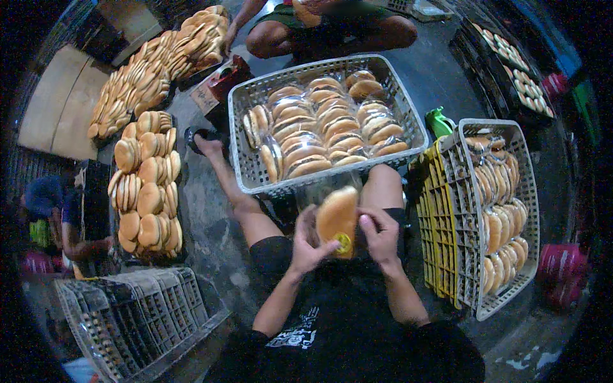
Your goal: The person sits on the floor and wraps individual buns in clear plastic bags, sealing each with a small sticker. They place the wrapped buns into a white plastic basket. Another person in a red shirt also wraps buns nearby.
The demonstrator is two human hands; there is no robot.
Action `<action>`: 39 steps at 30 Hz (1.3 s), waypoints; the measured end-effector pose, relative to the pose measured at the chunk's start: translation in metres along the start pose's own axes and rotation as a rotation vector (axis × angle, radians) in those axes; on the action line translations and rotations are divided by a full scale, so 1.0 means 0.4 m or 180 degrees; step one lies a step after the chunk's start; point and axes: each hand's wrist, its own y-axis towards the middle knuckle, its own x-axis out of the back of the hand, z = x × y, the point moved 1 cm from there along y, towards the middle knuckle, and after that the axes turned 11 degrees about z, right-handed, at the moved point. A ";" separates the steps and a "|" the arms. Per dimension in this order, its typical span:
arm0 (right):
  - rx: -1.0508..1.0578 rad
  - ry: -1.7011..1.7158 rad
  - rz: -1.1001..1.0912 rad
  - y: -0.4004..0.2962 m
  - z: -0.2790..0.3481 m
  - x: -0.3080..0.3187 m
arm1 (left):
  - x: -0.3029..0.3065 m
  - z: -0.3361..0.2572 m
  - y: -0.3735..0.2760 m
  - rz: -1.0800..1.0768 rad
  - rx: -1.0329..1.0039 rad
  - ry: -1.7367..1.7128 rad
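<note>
A golden-brown bun [336,213] stands on edge above my lap, apparently inside a clear plastic bag with a round yellow mark [343,243] near its lower end. My left hand [309,244] grips the bun's left side, its thumb lying over the mark. At the right edge, my right hand [381,233] has thumb and fingers bent together at what looks like the side of the bag; the exact contact is blurred. Just beyond my hands is a grey plastic crate [330,183] holding rows of filled buns [299,125] in clear wrappers.
Unwrapped buns [149,196] are piled on my left, with a longer heap [143,81] behind. A crate of wrapped buns [534,230] stands to my right beside a yellow crate [433,225]. A black crate [139,311] sits lower left. Another person [330,33] squats opposite; one [76,220] is at left.
</note>
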 end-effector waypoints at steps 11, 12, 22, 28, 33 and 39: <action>-0.0264 0.2523 0.1611 -0.017 -0.014 0.040 | 0.017 -0.027 0.022 0.1188 0.0443 -0.1939; -0.0657 0.3135 0.1920 -0.009 -0.010 0.036 | 0.012 -0.074 0.022 0.1410 0.0650 -0.2125; 0.0788 0.0991 0.0783 0.033 0.041 -0.023 | -0.004 -0.088 0.008 0.0586 -0.0276 -0.0446; 0.0420 0.1503 0.1473 0.058 0.108 -0.009 | -0.001 -0.068 0.034 0.0473 -0.0372 -0.0639; 0.0592 0.1423 0.1093 0.078 0.074 -0.026 | -0.026 -0.129 0.057 -0.0086 0.0031 0.0816; 0.0375 0.0328 0.0559 0.082 0.101 -0.041 | 0.004 -0.145 0.070 0.0058 -0.0090 0.1767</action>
